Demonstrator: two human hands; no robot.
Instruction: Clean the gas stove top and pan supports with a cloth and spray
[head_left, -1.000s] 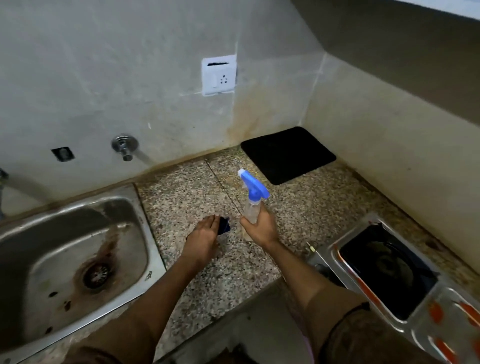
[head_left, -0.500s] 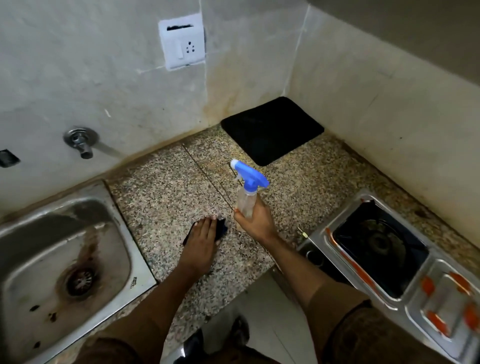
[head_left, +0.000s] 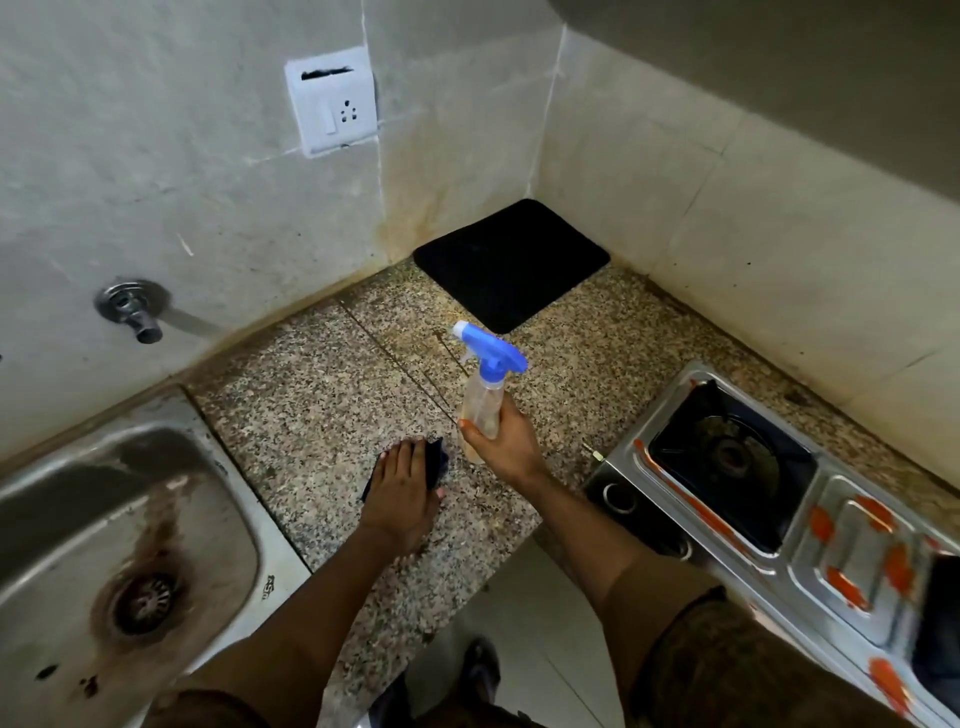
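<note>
My right hand (head_left: 501, 444) grips a clear spray bottle (head_left: 485, 400) with a blue trigger head, held upright just above the speckled granite counter (head_left: 322, 395). To its left, my left hand (head_left: 402, 491) lies flat on a dark blue cloth (head_left: 435, 457) on the counter; only the cloth's edges show past the fingers. The steel gas stove (head_left: 810, 525) stands at the right, with a black burner well and pan support (head_left: 732, 454) and orange stickers on the steel top.
A stained steel sink (head_left: 104, 545) fills the lower left, with a wall tap (head_left: 132, 306) above it. A black mat (head_left: 511, 262) lies in the counter's back corner. A white socket plate (head_left: 332, 98) is on the wall. Floor and dark shoes show below the counter edge.
The view has shifted a little; the sink and stove sit differently in frame. My left hand has settled flat over the cloth. The bottle stays in my right hand, about where it was.
</note>
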